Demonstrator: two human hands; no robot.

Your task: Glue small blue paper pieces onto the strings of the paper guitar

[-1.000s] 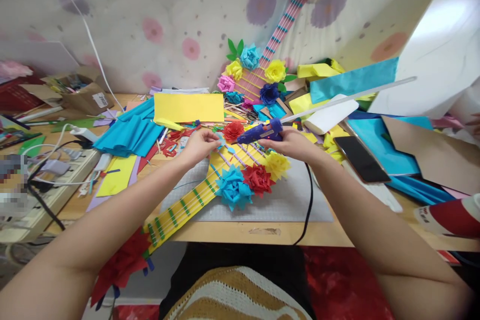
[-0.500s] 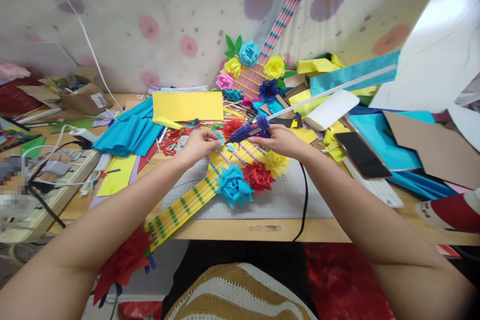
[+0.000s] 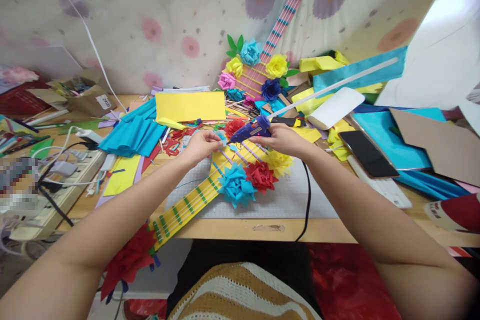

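My right hand [image 3: 280, 140] is closed round a blue glue gun [image 3: 249, 130], with a long white glue stick [image 3: 337, 81] running out of its back. The gun's nozzle points left, toward my left hand [image 3: 204, 145]. That hand is pinched on a small light-blue paper flower [image 3: 222, 138], mostly hidden by the fingers. Beneath both hands lies a yellow paper guitar [image 3: 200, 199] with green bands and strings. On its body are a blue paper flower [image 3: 237, 185], a red one [image 3: 261, 176] and a yellow one [image 3: 279, 162]. A large red flower [image 3: 129, 260] tips its neck over the table edge.
A pink paper guitar [image 3: 258, 74] leans on the back wall. Blue crepe paper [image 3: 131, 135] and a power strip [image 3: 71, 195] lie left. At right are a phone [image 3: 368, 154], brown cardboard [image 3: 437, 145] and a red cup [image 3: 455, 212]. The gun's black cord [image 3: 308, 200] hangs over the front edge.
The whole view has shifted slightly, so everything sits a little further right. Both hands keep nearly the same pose, with the nozzle still close to the left fingers.
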